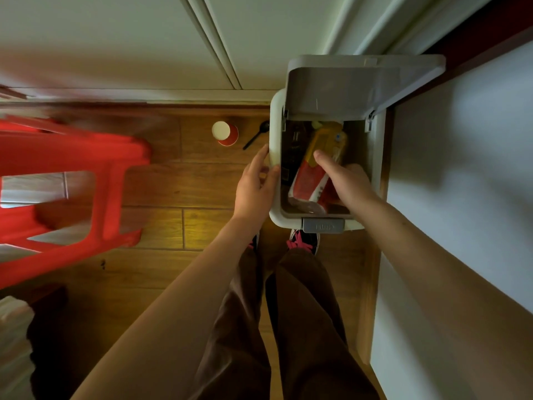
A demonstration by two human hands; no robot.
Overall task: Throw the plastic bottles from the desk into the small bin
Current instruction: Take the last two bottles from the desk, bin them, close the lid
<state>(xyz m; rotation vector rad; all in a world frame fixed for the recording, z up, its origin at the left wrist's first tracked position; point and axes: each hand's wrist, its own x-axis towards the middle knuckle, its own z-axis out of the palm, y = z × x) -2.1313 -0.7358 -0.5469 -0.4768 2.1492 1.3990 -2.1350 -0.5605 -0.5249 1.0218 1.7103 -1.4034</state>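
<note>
A small white bin [275, 125] stands on the wooden floor right in front of my feet, its grey lid [346, 85] flipped up. Inside lies a plastic bottle [310, 180] with a red label and yellow liquid, tilted along the bin. My right hand [343, 180] reaches into the bin and is closed around that bottle. My left hand [255, 183] rests on the bin's left rim, fingers curled over the edge. A dark bottle shape shows in the bin's left part, too dim to tell apart.
A red plastic stool [72, 183] stands to the left. On the floor beside the bin lie a red paper cup [225, 133] and a black spoon [256, 134]. A white desk surface [461, 168] borders the bin on the right; white panels run behind.
</note>
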